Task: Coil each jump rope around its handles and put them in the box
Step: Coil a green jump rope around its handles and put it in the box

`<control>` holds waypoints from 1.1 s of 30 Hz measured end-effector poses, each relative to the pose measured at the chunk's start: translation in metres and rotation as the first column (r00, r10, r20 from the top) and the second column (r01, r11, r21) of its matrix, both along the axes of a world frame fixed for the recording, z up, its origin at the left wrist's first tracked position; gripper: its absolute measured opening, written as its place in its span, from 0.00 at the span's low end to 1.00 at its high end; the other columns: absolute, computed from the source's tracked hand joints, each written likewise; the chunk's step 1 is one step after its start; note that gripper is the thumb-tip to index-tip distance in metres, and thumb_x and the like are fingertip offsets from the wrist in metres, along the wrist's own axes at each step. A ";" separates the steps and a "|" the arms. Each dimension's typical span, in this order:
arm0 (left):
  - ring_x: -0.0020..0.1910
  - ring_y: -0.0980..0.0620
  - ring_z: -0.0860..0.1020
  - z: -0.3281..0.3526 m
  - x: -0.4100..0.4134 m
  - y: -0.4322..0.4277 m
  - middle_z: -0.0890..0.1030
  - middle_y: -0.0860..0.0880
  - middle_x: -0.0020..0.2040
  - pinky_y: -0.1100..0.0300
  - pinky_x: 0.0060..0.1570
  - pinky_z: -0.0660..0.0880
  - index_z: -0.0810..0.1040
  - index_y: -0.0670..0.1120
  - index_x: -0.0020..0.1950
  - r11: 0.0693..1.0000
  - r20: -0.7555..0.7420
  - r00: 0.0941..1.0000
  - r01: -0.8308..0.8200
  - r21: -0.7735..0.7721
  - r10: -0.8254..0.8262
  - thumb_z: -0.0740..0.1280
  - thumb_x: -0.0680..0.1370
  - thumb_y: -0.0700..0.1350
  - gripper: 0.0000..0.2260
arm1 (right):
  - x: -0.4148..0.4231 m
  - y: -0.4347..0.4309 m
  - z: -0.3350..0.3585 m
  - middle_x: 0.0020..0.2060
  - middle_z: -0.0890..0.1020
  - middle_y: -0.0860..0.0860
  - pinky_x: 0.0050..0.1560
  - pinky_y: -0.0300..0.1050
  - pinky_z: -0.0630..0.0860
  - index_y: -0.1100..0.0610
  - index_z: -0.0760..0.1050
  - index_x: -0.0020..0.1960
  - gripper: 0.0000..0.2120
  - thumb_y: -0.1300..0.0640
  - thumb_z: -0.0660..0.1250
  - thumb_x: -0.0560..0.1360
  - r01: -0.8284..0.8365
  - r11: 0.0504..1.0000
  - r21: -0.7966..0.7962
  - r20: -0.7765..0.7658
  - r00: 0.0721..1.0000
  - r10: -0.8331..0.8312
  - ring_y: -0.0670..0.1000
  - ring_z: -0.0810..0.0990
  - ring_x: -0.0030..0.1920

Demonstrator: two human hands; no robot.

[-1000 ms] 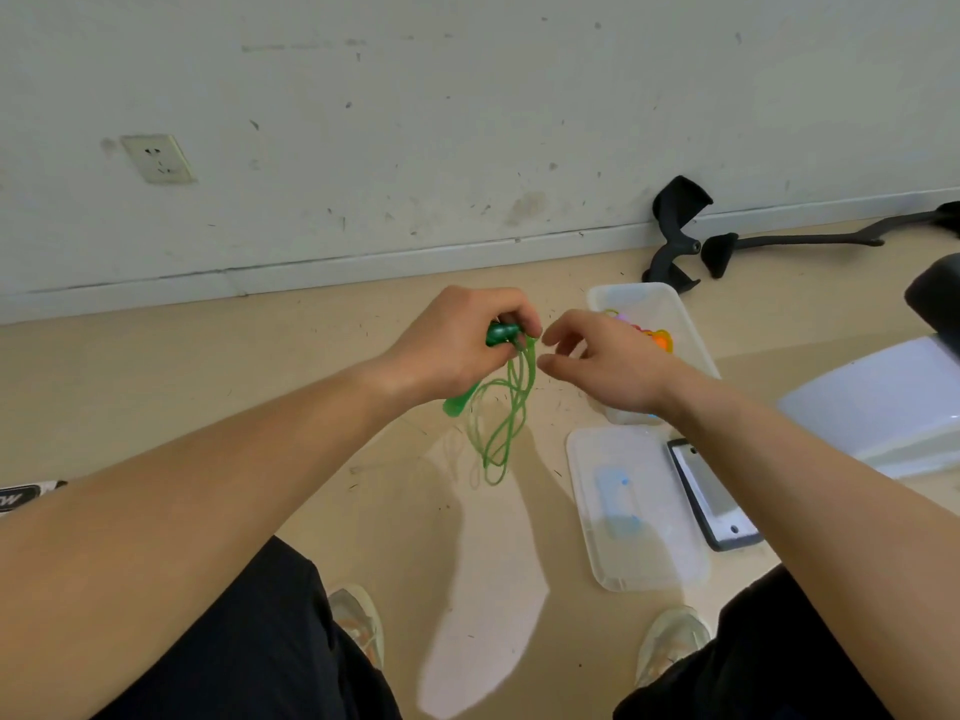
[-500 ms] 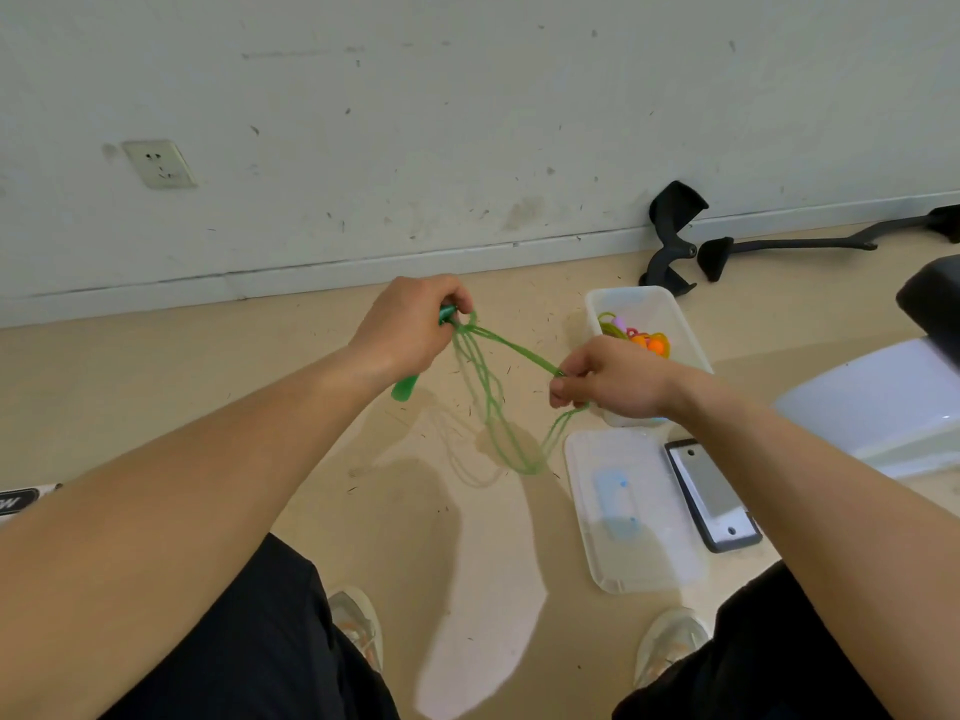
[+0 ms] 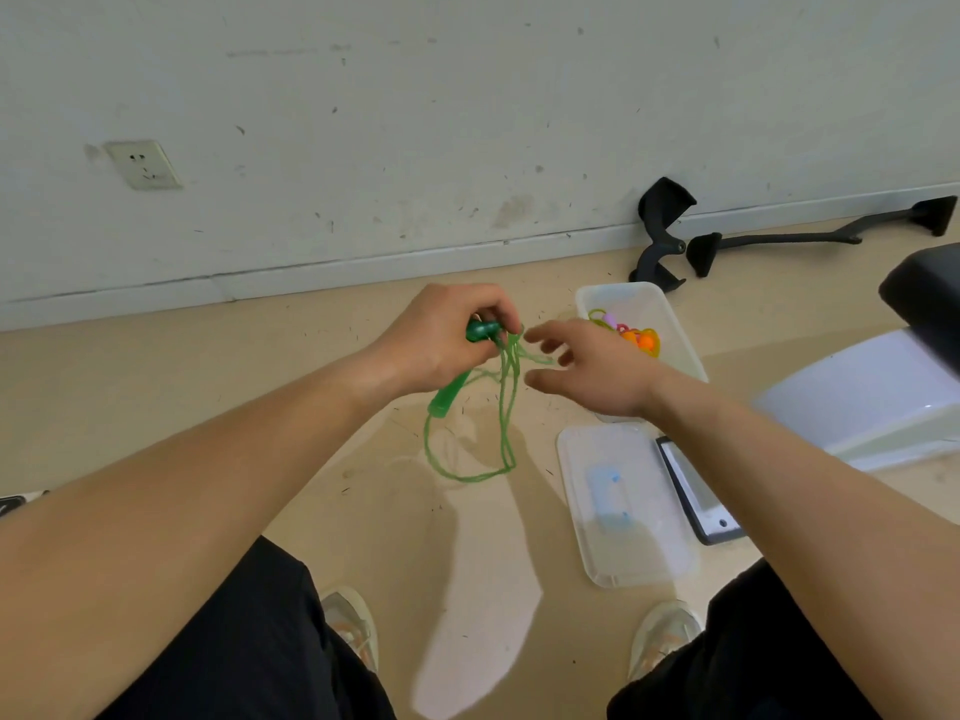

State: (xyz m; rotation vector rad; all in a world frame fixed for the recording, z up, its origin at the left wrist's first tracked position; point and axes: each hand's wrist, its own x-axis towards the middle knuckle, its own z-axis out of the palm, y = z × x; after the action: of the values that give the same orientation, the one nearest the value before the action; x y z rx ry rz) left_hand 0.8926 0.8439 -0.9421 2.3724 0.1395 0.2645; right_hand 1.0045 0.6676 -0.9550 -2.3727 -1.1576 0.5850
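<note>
Hands work above a tan floor [image 3: 234, 387], seen from the person's own head. The left hand [image 3: 441, 345] has its fingers curled tight round the green handles [image 3: 480, 331]; their dark tops show at the fingertips and a lighter green end pokes out below the palm. From that grip the green rope [image 3: 506, 407] hangs down in several loose loops, the lowest reaching close to the floor.

Just right of the grip, the right hand [image 3: 597, 371] is spread wide, fingers apart and relaxed, holding nothing. One strand runs from the handles towards its fingers; whether it touches them cannot be told.

Beyond the right hand, a little farther from the person than the grip, stands a clear box [image 3: 618, 289] with bright coiled ropes [image 3: 631, 337] inside, orange, pink and yellow-green. Its lid [image 3: 623, 537] lies flat on the floor below and right of the grip, nearer the person, with a dark flat device [image 3: 696, 496] touching its right edge. Black parts [image 3: 660, 236] lean at the wall beyond the box. Two pale shoes [image 3: 353, 626] show directly beneath.
</note>
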 end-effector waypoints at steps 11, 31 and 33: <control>0.46 0.58 0.81 0.000 -0.001 -0.004 0.83 0.55 0.44 0.61 0.50 0.78 0.82 0.53 0.48 0.999 -0.005 1.000 0.003 -0.047 -0.003 0.74 0.72 0.35 0.13 | -0.009 0.010 0.000 0.44 0.83 0.48 0.46 0.42 0.73 0.51 0.82 0.49 0.07 0.57 0.65 0.79 0.027 0.989 0.147 -0.317 0.948 0.021 0.44 0.78 0.43; 0.48 0.55 0.80 -0.010 0.000 0.017 0.82 0.54 0.47 0.61 0.49 0.76 0.81 0.52 0.51 0.963 -0.085 0.976 -0.181 0.198 0.201 0.69 0.76 0.35 0.11 | 0.016 -0.006 -0.012 0.45 0.83 0.52 0.53 0.47 0.77 0.57 0.82 0.48 0.09 0.55 0.64 0.80 0.153 0.960 -0.237 -0.071 0.982 -0.174 0.54 0.80 0.48; 0.50 0.53 0.79 -0.011 -0.001 0.024 0.82 0.53 0.49 0.56 0.52 0.78 0.81 0.51 0.52 0.946 -0.096 0.965 -0.214 0.245 0.243 0.69 0.76 0.35 0.11 | 0.020 -0.010 -0.013 0.48 0.82 0.53 0.54 0.47 0.76 0.57 0.81 0.53 0.10 0.56 0.63 0.79 0.150 0.887 -0.437 0.084 0.988 -0.126 0.54 0.79 0.51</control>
State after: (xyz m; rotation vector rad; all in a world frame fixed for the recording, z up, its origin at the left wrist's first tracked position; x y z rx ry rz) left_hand 0.8915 0.8676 -0.9531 2.6085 0.4698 0.2539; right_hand 1.0244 0.6573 -0.9675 -2.8420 -0.9397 0.8109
